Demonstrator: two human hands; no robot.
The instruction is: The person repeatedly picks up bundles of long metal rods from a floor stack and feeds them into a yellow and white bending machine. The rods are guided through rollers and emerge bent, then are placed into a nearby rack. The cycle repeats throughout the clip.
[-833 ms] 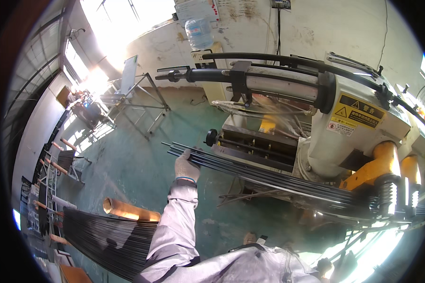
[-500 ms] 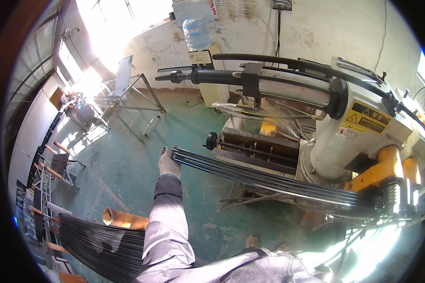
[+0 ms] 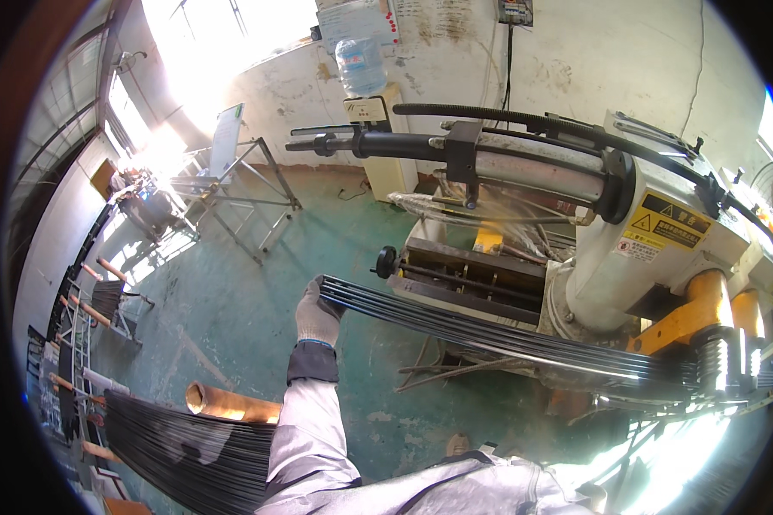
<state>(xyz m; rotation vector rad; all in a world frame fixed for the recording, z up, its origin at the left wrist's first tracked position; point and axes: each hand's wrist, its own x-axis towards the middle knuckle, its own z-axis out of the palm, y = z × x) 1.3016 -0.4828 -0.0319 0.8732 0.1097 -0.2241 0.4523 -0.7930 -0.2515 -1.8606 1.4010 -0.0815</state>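
1. Dark rod stack (image 3: 176, 446): lower left, beside the copper-coloured tube (image 3: 232, 403).
2. Left hand (image 3: 318, 319): gloved, fingers closed around the left end of the rod bundle (image 3: 481, 329).
3. The bundle slopes down rightward along the near side of the machine (image 3: 605, 266), toward the yellow bracket (image 3: 674, 330).
4. Right hand: grip cannot be told.

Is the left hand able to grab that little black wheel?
Probably yes: the left hand is at the tips of the dark rods, with open space from there to the black handwheel.
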